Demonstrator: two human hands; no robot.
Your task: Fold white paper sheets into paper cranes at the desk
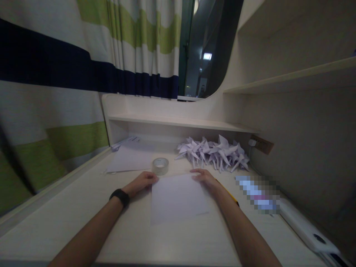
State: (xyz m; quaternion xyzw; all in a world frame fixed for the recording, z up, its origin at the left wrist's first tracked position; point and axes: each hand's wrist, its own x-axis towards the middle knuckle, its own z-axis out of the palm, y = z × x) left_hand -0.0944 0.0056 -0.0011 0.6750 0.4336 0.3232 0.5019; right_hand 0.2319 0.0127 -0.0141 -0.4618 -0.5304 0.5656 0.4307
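While left hand (pixel 142 183) pinches paper (pixel 178 200) corner | right hand (pixel 206 179) half-open, touching edge

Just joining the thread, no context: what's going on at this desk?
A person has both hands on a white sheet lying on the desk: the left hand at its far left corner, the right hand near its far right corner. A tape roll sits just beyond, with more paper behind on the left and folded paper pinwheels on the right.

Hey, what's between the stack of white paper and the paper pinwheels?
In the head view, a roll of clear tape lies there, just beyond the left hand.
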